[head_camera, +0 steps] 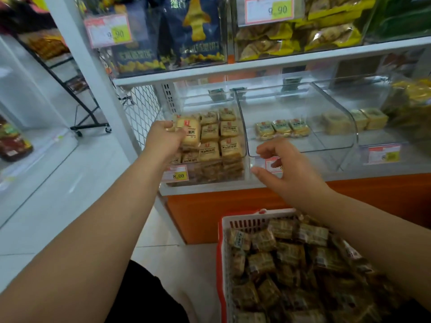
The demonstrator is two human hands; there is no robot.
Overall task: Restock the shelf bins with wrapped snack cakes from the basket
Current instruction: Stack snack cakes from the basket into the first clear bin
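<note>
basket [235, 222] below shelf, cakes inside | left bin [242, 127] stacked full | middle bin [349, 127] right of it

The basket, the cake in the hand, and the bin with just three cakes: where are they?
basket [235, 221]: head view, on its white slatted back wall.
held cake [190, 132]: head view, middle of the wrapper, gripped by the left hand [163, 136].
middle bin [300, 145]: head view, on its clear front lip.

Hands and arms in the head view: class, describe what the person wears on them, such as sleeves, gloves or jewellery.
Both forearms are bare as far as the frame shows; no sleeve is in view. The left hand and the right hand have no gloves, and no rings, watch or bracelet show. Low in the frame is dark, seemingly black clothing.
</note>
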